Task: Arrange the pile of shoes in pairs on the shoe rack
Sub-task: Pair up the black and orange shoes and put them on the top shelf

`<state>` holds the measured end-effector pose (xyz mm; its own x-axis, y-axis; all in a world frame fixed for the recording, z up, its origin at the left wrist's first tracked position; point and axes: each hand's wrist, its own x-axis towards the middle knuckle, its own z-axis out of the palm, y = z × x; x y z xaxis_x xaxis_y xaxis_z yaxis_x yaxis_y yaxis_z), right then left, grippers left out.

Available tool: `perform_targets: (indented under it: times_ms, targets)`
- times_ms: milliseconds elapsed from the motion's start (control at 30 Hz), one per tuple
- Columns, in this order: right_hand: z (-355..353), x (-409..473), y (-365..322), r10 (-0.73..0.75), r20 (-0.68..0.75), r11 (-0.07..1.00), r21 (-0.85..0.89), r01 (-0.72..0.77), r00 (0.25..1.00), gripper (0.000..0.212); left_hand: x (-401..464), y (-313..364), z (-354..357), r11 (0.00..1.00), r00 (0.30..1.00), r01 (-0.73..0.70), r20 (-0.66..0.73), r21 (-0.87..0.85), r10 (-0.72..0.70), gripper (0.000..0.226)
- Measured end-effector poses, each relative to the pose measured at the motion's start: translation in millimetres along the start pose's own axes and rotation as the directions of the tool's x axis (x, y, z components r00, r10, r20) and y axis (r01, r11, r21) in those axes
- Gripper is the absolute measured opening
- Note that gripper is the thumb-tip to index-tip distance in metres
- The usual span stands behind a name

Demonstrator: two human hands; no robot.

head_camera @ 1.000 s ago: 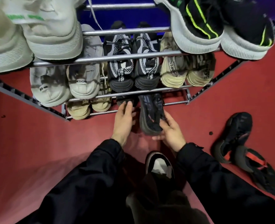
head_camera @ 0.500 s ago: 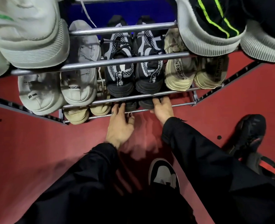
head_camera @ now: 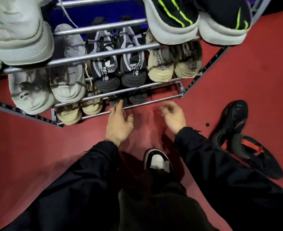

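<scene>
The rack (head_camera: 104, 55) stands ahead of the person, its tiers filled with paired shoes. On the bottom tier, a dark pair (head_camera: 130, 97) sits behind the front bar, just right of a beige pair (head_camera: 80, 110).

Two black shoes (head_camera: 237, 130) remain on the red floor (head_camera: 29, 147), to the right of the rack and well apart from it. They touch or overlap each other. The farther one points its long axis up and slightly right, toward the rack's right end; the nearer one, with a red strap, angles down and right.

The right hand (head_camera: 174, 116) is the nearer hand to these shoes. They lie to its right and slightly toward the person. It hovers over the floor just in front of the rack, fingers loosely curled, holding nothing. Slight blur hides the fingertips.

The left hand (head_camera: 119, 122) is spread, palm down, empty. Its fingertips reach the rack's front bar at the dark pair; contact cannot be confirmed.

Judgement: the next move is a rightward reach by the right hand to the floor shoes. The bottom tier's right portion appears free to take them.
</scene>
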<state>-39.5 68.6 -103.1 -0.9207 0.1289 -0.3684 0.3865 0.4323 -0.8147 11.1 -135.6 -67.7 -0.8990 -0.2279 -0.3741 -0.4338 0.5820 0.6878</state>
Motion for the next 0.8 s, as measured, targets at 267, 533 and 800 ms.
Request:
perform_targets:
  times_ms: [267,533,800]
  targets:
    - [-129.5,-77.9,75.1,0.071,-0.531,0.826,-0.443,-0.348,0.845,0.050,-34.2,47.8,67.1,0.985,0.943,-0.169,0.294,0.021,0.155,0.070]
    - [-140.1,-76.9,113.7,0.142,-0.277,0.686,-0.664,-0.297,0.950,0.060,-69.1,70.6,94.0,0.974,0.890,-0.223,0.415,0.033,0.189,0.059]
    - [-143.5,-66.6,143.1,0.131,-0.253,0.606,-0.745,-0.280,0.959,0.070,-66.1,49.6,63.3,0.982,0.909,-0.174,0.394,0.068,0.134,0.061]
